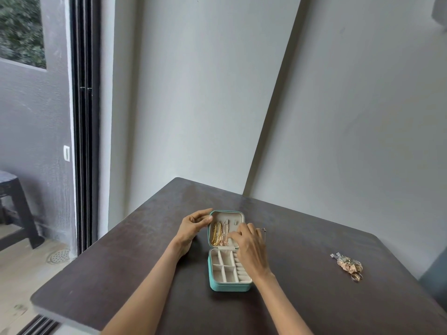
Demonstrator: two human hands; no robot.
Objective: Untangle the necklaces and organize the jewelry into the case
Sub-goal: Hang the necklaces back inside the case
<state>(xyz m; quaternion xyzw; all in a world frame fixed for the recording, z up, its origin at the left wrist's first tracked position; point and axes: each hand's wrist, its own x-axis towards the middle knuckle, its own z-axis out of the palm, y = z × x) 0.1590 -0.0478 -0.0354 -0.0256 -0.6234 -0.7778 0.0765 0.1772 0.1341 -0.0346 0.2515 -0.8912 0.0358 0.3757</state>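
A small teal jewelry case (228, 286) is lying open near the middle of the dark, matte table (121, 262), its lid (238, 215) folded back toward twelve o'clock so that the pale, soft-looking lining is being shown to the camera. The lid is being steadied at its nine o'clock edge by the left hand (193, 226), whose fingers are curled against the rim — probably so that the light case is not being pushed about while work goes on inside it. The right hand (250, 245) is being held over the lid's lower edge with its fingers bent downward toward the lining; whether a chain is being pinched there cannot be told, as the fingertips are too small and partly hidden. Two necklaces are already being kept in the lid, a gold chain (215, 234) and a pinker one (225, 232) beside it, both hanging in straight, parallel lines. The lower tray, at six o'clock from the lid, is divided into square compartments (223, 265) and a ridged ring roll (240, 269), all seemingly unfilled. A glinting heap of remaining jewelry (348, 264) — metallic, knotted, with a loose ring at its near end — is waiting well apart at three o'clock, so the task is judged to be roughly midway.
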